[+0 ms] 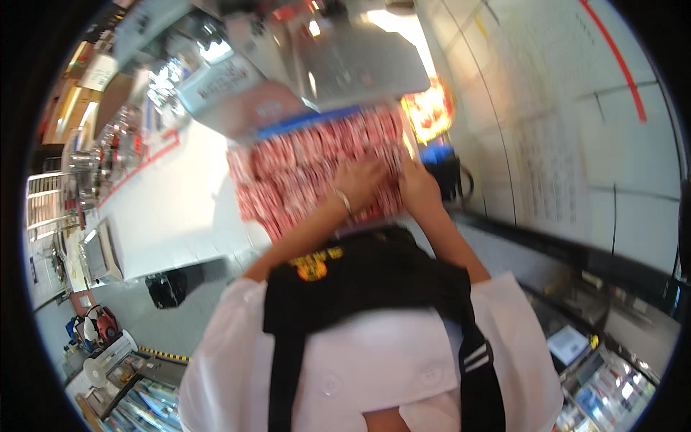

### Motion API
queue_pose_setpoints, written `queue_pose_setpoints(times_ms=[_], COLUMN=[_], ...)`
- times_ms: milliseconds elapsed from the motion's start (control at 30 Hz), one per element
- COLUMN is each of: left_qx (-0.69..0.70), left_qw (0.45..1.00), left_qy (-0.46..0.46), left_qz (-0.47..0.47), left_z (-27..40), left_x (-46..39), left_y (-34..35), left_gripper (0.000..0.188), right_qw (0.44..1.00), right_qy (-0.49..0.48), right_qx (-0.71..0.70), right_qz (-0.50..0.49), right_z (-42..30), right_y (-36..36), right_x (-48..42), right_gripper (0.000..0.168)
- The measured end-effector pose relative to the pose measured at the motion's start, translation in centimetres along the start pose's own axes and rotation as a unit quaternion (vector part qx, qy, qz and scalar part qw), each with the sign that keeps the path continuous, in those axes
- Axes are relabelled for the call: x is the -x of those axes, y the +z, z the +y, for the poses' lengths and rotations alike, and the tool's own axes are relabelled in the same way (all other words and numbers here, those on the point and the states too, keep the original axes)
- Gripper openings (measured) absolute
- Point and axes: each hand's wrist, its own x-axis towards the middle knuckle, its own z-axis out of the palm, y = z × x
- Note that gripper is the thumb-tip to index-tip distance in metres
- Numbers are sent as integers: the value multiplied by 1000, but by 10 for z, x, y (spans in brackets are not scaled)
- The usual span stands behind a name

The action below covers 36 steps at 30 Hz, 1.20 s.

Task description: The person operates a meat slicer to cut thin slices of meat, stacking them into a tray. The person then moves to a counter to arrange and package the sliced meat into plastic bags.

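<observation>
Rows of thin-sliced raw red meat (291, 173) stand packed side by side before me, with a blue strip (307, 123) along their far edge. My left hand (363, 181), a bracelet at its wrist, lies over the near right part of the slices. Beside it, my right hand (420, 186) touches the right edge of the stack. Both sets of fingers are blurred, so whether they grip anything is unclear. Just beyond the meat stands a grey metal machine (356, 65) that looks like a meat slicer.
The white worktop (178, 189) extends left, with a scale-like device (102, 251) at its near end. Wall tiles (572, 156) rise at right, near a dark container with a handle (445, 175). A black bag (166, 289) is below the worktop.
</observation>
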Motion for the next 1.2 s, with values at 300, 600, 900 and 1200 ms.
queue_pose_setpoints(times_ms=[300, 600, 900, 1200], left_qx=[170, 271, 341, 225], left_qw=[952, 925, 828, 755], left_qy=[-43, -151, -310, -431], left_qz=[249, 220, 321, 440], left_z=[-62, -57, -47, -61], left_x=[45, 100, 124, 172], left_y=[-47, -37, -38, -43], left_gripper=[30, 16, 20, 18], right_qw=[997, 1000, 901, 991], right_qy=[25, 21, 83, -5], right_qx=[-67, -7, -426, 56], right_qz=[40, 8, -12, -123], right_z=[97, 124, 158, 84], right_y=[-18, 36, -7, 4], right_x=[-29, -3, -63, -49], right_gripper=[35, 43, 27, 47])
